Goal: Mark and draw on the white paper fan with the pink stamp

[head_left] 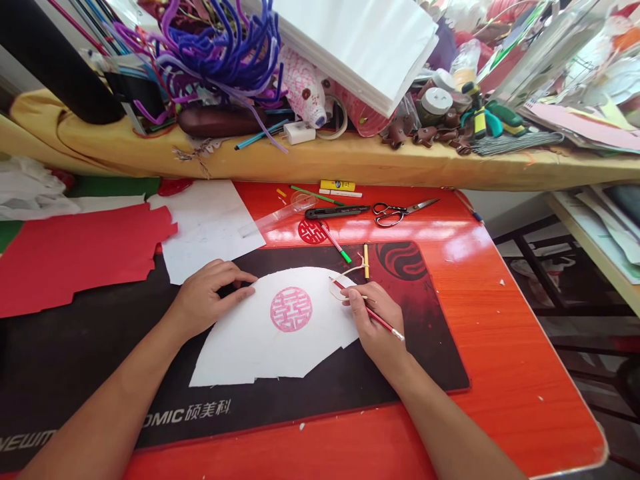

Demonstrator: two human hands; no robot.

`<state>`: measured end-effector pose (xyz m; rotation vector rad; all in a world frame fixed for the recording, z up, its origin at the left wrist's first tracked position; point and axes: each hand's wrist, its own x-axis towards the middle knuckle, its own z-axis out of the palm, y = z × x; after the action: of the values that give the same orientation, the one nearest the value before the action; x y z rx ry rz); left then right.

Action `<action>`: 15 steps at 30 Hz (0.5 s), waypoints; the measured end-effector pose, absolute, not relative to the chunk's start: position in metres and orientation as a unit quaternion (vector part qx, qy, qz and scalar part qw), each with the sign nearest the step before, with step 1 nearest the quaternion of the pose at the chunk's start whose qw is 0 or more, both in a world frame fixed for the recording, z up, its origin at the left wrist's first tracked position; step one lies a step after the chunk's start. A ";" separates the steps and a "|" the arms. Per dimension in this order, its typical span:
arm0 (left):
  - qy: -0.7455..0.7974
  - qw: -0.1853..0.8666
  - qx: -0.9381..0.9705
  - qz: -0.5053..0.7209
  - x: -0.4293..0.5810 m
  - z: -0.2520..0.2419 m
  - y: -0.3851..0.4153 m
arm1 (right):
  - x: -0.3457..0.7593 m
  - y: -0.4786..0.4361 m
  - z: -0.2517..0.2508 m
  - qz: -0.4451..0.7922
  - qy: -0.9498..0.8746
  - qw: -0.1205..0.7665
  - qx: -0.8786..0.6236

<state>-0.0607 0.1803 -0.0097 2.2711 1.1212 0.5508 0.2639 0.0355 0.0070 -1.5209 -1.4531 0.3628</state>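
Note:
A fan-shaped white paper point(280, 347) lies on the black desk mat point(100, 373), with a round pink emblem point(291, 309) drawn at its middle. My left hand point(210, 297) rests on the paper's upper left edge, fingers bent and pressing it down. My right hand point(373, 320) is closed on a thin red pencil point(383, 322), whose tip touches the paper's upper right corner beside a small tan loop point(345, 283).
A red table point(500, 333) carries a red paper sheet point(75, 253), a white sheet point(205, 227), a clear ruler point(280, 215), a red paper cutout point(313, 231), pens, a utility knife point(336, 212) and scissors point(397, 212). A cluttered yellow-covered shelf point(320, 160) runs behind.

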 end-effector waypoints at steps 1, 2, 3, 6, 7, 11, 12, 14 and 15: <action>0.418 0.271 0.843 0.203 -0.060 -0.009 0.180 | 0.264 0.035 0.007 0.149 -0.596 0.483 -0.624; 0.420 0.271 0.843 0.201 -0.060 -0.009 0.180 | 0.264 0.035 0.007 0.149 -0.595 0.482 -0.625; 0.421 0.272 0.842 0.198 -0.060 -0.009 0.180 | 0.265 0.035 0.006 0.149 -0.595 0.482 -0.626; 0.424 0.274 0.841 0.194 -0.060 -0.008 0.180 | 0.266 0.034 0.006 0.149 -0.593 0.477 -0.631; 0.425 0.274 0.841 0.192 -0.060 -0.008 0.180 | 0.266 0.034 0.006 0.150 -0.592 0.475 -0.634; 0.426 0.270 0.844 0.184 -0.060 -0.007 0.181 | 0.267 0.034 0.006 0.152 -0.590 0.475 -0.635; 0.425 0.271 0.844 0.183 -0.060 -0.007 0.181 | 0.267 0.034 0.007 0.152 -0.590 0.477 -0.634; 0.424 0.272 0.845 0.182 -0.060 -0.007 0.181 | 0.266 0.034 0.007 0.152 -0.589 0.480 -0.632; 0.423 0.273 0.844 0.184 -0.060 -0.007 0.181 | 0.266 0.034 0.007 0.151 -0.589 0.482 -0.631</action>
<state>-0.0601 0.1811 -0.0074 2.2721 1.1396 0.4944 0.2662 0.0338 0.0073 -1.5372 -1.4353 0.3686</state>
